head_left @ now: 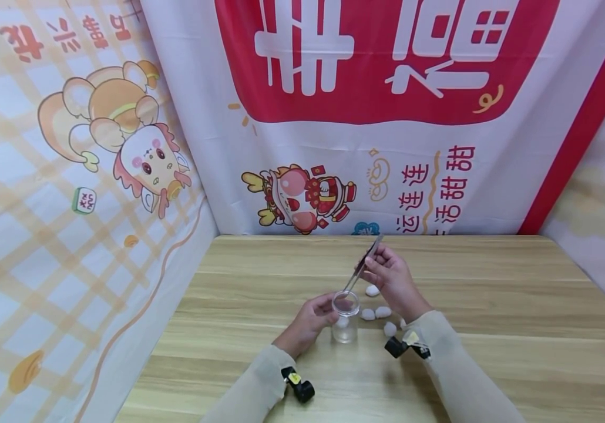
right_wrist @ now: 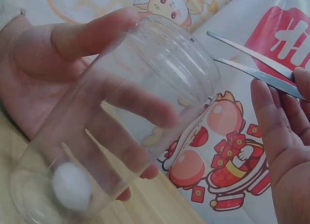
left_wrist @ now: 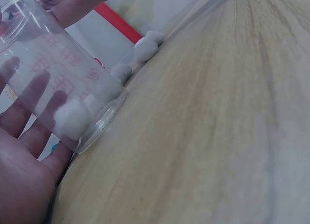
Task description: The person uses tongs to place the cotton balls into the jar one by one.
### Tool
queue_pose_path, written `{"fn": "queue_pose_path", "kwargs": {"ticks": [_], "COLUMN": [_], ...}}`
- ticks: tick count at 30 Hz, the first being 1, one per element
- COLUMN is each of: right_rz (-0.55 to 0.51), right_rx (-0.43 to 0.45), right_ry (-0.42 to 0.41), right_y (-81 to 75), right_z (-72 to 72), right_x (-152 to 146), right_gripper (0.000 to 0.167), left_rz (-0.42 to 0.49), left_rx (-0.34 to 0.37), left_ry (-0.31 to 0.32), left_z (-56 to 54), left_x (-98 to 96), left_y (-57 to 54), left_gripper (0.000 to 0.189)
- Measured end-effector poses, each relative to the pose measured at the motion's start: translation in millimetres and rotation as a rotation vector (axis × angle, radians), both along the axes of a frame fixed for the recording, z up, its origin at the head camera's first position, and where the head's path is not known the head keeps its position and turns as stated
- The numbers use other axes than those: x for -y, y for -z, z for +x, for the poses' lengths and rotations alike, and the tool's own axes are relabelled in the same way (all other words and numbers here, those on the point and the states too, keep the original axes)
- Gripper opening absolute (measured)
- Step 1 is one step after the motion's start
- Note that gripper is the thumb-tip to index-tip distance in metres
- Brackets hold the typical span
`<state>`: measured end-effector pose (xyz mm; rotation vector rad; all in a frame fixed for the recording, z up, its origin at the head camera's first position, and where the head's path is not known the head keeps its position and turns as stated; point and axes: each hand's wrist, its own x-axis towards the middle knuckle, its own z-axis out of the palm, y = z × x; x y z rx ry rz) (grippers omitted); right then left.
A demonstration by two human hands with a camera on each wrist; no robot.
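My left hand [head_left: 308, 323] holds a clear, open-topped plastic jar [right_wrist: 140, 81] upright on the table, its fingers curled round the side. A white cotton ball [right_wrist: 71, 186] lies at the bottom of the jar. Above the rim, my right hand [head_left: 393, 286] pinches metal tweezers [head_left: 363, 264] slanting down toward the jar's mouth. Their two tips stand apart with nothing between them in the right wrist view. Several loose cotton balls [head_left: 368, 314] lie on the table right of the jar, below my right hand.
The wood-grain table [head_left: 239, 352] stretches out on both sides of my arms. A printed cloth [head_left: 191, 117] hangs at its back edge, and a checked cloth [head_left: 70, 235] covers the left side. Small black cameras [head_left: 298, 385] are strapped to both sleeves.
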<state>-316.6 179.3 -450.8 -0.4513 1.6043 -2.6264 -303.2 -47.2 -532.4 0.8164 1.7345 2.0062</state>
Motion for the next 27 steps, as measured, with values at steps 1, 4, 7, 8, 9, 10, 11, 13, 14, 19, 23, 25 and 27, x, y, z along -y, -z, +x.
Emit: {"fn": "queue_pose_path", "kwargs": {"ticks": [1, 4, 7, 8, 9, 10, 11, 13, 14, 19, 23, 25, 27], "right_rz": [0.006, 0.019, 0.02, 0.015, 0.011, 0.009, 0.005, -0.003, -0.008, -0.014, -0.012, -0.017, -0.026], "right_rx": [0.003, 0.006, 0.002, 0.001, -0.002, -0.008, -0.012, -0.019, -0.022, -0.02, -0.016, -0.015, -0.021], "right_ry": [0.001, -0.005, -0.013, -0.015, -0.014, -0.013, -0.011, -0.003, 0.003, 0.035, 0.044, 0.047, 0.045], "right_y": [-0.1, -0.4, 0.3, 0.8, 1.4, 1.7, 2.3, 2.9, 3.4, 5.5, 6.9, 7.8, 9.0], "right_z": [0.0, 0.4, 1.0, 1.2, 1.4, 1.7, 1.7, 1.7, 1.5, 1.1, 1.3, 1.3, 1.3], "right_x": [-1.0, -5.0, -8.9, -10.1, -11.1, -12.1, -13.3, -15.7, -17.2, -29.1, -40.9, -45.9, -50.4], "right_gripper": [0.022, 0.023, 0.023, 0.023, 0.023, 0.023, 0.022, 0.021, 0.02, 0.018, 0.02, 0.022, 0.022], "left_rz": [0.001, 0.002, 0.002, 0.002, 0.004, 0.004, 0.006, 0.008, 0.01, 0.013, 0.003, -0.002, -0.006], "left_rx": [0.0, 0.001, 0.007, 0.007, 0.006, 0.005, 0.003, -0.004, -0.007, -0.005, 0.003, 0.005, 0.004], "left_ry": [-0.002, -0.007, -0.008, -0.011, -0.01, -0.01, -0.01, -0.007, -0.005, -0.007, -0.015, -0.017, -0.02], "left_z": [0.3, 1.4, 2.2, 2.4, 2.5, 2.5, 2.5, 2.3, 2.0, 1.3, 1.7, 1.9, 1.8], "left_x": [0.0, 0.0, 0.0, 0.0, 0.0, 0.0, -0.1, -0.1, -0.2, -0.2, 0.3, 0.5, 0.7], "left_y": [-0.3, -1.0, -1.5, -1.5, -1.6, -1.5, -1.3, -0.9, -0.6, -1.1, -1.8, -1.8, -1.4], "left_gripper": [0.067, 0.067, 0.068, 0.068, 0.068, 0.068, 0.068, 0.068, 0.068, 0.066, 0.063, 0.062, 0.061]}}
